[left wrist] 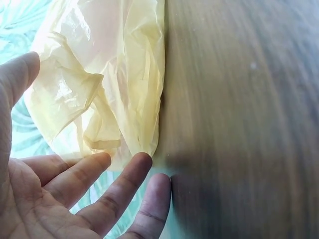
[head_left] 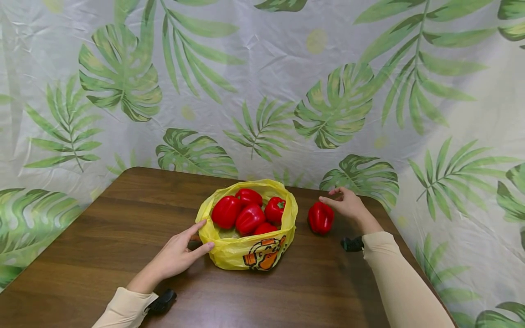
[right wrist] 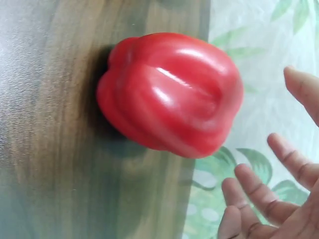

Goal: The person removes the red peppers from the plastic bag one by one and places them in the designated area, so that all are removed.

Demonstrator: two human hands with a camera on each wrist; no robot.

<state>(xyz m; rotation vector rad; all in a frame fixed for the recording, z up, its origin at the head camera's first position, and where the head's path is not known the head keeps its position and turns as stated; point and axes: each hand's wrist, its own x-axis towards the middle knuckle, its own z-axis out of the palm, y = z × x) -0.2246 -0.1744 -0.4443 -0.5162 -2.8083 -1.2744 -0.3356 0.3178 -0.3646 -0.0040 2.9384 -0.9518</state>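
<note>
One glossy red, lobed bell pepper (head_left: 321, 218) sits loose at three o'clock from the crinkled yellow plastic bag (head_left: 227, 257). Right hand (head_left: 348, 205), at its two o'clock: fingers loosely parted, nothing held — gap visible. Five similar red peppers (head_left: 250, 218) lie bagged. Left hand (head_left: 174, 257), bag's eight o'clock: spread, touching the rim. Judged status — five inside, one outstanding.
</note>
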